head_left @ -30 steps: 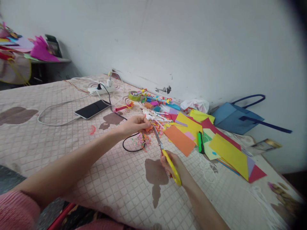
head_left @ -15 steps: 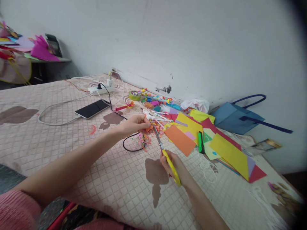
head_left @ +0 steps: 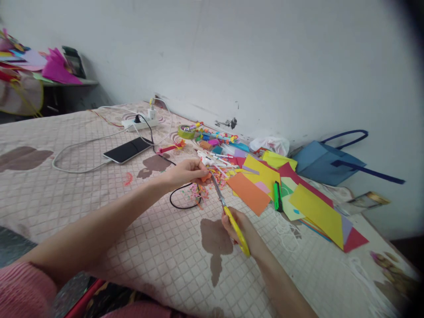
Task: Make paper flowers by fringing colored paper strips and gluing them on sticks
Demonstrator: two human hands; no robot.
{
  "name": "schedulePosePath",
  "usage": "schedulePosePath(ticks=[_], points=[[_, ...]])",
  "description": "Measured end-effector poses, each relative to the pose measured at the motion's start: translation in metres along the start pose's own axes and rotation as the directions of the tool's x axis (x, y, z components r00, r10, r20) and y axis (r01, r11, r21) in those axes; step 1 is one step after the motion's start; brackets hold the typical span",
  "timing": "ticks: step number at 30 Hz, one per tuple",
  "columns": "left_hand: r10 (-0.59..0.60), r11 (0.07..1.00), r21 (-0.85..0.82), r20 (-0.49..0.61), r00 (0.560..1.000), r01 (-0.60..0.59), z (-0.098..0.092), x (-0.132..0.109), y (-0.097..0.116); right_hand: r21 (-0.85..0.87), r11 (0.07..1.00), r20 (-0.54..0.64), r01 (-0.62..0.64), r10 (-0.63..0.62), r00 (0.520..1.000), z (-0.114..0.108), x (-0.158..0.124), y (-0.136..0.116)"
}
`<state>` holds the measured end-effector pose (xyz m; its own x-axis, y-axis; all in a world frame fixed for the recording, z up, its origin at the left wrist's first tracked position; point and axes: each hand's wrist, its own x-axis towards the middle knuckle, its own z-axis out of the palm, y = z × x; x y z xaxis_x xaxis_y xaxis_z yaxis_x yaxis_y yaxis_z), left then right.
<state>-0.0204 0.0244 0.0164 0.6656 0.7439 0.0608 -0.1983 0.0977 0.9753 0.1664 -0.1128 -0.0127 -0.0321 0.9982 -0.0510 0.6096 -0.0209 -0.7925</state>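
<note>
Pinched between the fingertips of my left hand (head_left: 189, 172) is a small piece of orange paper (head_left: 206, 177). My right hand (head_left: 240, 224) grips a pair of scissors (head_left: 236, 227) with yellow handles, and their metal blades reach up to the orange paper's edge. Whether the blades are fully closed is too small to tell. Small paper scraps (head_left: 198, 192) lie under and beside the blades, near a loop of black cable (head_left: 171, 204). A larger orange sheet (head_left: 249, 194) rests just right of the scissors.
Several coloured sheets (head_left: 316, 214), a green cutter (head_left: 277, 196) and white string (head_left: 286, 232) lie to the right. A blue bag (head_left: 326, 163) leans by the wall. Toward the back left are a phone (head_left: 128, 150), a power strip (head_left: 141, 125) and a roll of tape (head_left: 186, 131).
Almost nothing differs. Both hands stay in place, with the scissors' tips still at the orange paper, which looks very slightly shifted in my left fingers.
</note>
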Motion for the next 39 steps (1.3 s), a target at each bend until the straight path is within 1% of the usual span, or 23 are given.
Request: schedulePosePath(ticks=[6,13,16,19,22,24,27,30,35,39], points=[[-0.013,1.000,0.005,-0.018,1.000,0.013,0.001,0.000,0.000,0.016,1.000,-0.016,0.000,0.001,1.000,0.001,0.000,0.004],[-0.014,1.000,0.004,-0.007,1.000,0.014,0.001,0.000,0.001,0.105,0.994,0.000,-0.034,0.034,0.999,0.003,0.000,0.006],[-0.003,1.000,-0.006,-0.006,1.000,0.003,0.001,0.000,0.000,0.155,0.987,0.007,-0.054,0.053,0.999,0.004,0.002,0.009],[-0.001,1.000,-0.019,-0.003,1.000,0.001,0.002,0.000,-0.001,0.211,0.973,0.015,-0.099,0.098,0.995,0.006,0.004,0.013],[-0.001,1.000,-0.001,-0.038,0.999,0.001,0.005,-0.001,-0.004,0.309,0.943,0.003,-0.127,0.133,0.991,0.008,0.006,0.018],[-0.011,1.000,0.011,-0.055,0.998,0.011,0.009,-0.002,-0.007,0.393,0.911,0.004,-0.123,0.132,0.991,0.008,0.008,0.020],[-0.047,0.999,-0.019,-0.037,0.998,0.046,0.017,-0.004,-0.012,0.492,0.864,0.016,-0.107,0.114,0.993,0.009,0.009,0.020],[-0.106,0.989,-0.101,-0.018,0.994,0.104,0.022,-0.006,-0.017,0.550,0.826,0.027,-0.124,0.131,0.991,0.009,0.009,0.018],[-0.228,0.955,-0.202,-0.034,0.973,0.216,0.028,-0.008,-0.019,0.608,0.781,0.016,-0.141,0.165,0.986,0.009,0.010,0.015],[-0.278,0.933,-0.248,-0.046,0.959,0.259,0.034,-0.010,-0.019,0.641,0.755,0.040,-0.139,0.149,0.988,0.008,0.010,0.014]])
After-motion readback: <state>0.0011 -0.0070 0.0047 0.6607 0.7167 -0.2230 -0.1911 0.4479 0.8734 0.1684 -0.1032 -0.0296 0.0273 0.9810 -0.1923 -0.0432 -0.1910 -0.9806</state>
